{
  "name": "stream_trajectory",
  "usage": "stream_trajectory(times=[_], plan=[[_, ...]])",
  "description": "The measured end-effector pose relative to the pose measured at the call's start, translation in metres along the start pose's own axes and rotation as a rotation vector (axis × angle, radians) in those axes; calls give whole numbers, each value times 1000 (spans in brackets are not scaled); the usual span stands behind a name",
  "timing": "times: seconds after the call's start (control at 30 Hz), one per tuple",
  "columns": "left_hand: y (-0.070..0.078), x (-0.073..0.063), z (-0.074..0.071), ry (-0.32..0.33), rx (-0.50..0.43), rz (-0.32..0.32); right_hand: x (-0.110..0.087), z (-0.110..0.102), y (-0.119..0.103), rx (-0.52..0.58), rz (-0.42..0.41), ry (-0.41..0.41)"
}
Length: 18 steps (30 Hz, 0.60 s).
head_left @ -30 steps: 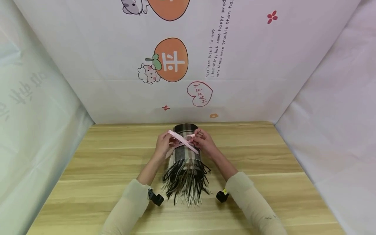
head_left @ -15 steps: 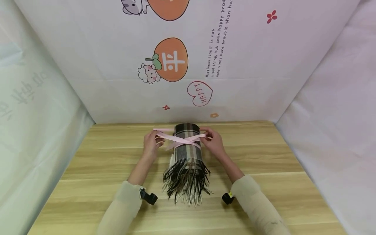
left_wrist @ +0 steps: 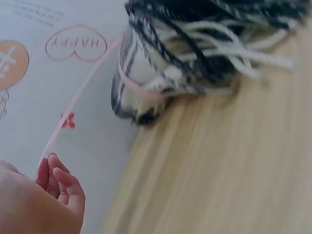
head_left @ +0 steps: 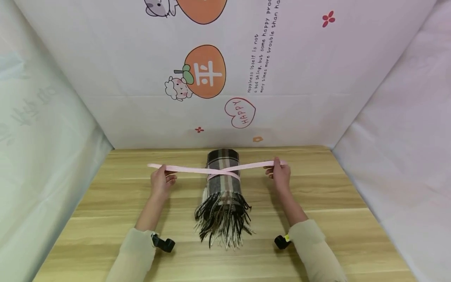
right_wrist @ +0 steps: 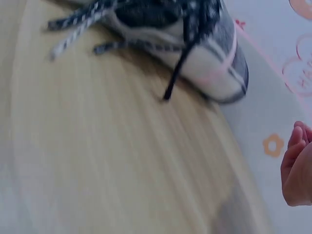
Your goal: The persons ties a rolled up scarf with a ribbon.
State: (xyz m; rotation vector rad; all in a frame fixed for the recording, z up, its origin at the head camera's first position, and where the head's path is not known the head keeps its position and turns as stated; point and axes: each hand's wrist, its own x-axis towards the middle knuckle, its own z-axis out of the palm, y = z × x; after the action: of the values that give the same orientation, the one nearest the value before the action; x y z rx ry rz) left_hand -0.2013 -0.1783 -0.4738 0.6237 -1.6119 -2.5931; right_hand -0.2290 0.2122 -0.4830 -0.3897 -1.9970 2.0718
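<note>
A rolled plaid scarf in black, grey, white and brown lies on the table, its fringe toward the person. Around its middle runs a pink ribbon, whose two ends cross on top of the roll. My left hand pinches one end out to the left, with a short tail beyond the fingers. Out to the right, my right hand pinches the other end. Both ends look taut. In the left wrist view the ribbon runs from the left hand up to the scarf.
The wood-grain table meets a white printed backdrop just behind the scarf. White sheets hang at both sides. Each wrist carries a small black camera, such as the left camera.
Both hands have moved apart from beside the scarf, left hand leftward and right hand rightward. The ribbon's loose crossing has been drawn out into straight ends, while the scarf stays in place.
</note>
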Motion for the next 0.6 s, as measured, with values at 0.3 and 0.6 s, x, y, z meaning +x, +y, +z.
stream_trajectory(times=[0.3, 0.6], plan=[[-3, 6, -38, -26, 348, -73, 6, -43, 15, -179, 139, -83], [2, 6, -57, -39, 750, 90, 13, -69, 16, -430, 142, -73]])
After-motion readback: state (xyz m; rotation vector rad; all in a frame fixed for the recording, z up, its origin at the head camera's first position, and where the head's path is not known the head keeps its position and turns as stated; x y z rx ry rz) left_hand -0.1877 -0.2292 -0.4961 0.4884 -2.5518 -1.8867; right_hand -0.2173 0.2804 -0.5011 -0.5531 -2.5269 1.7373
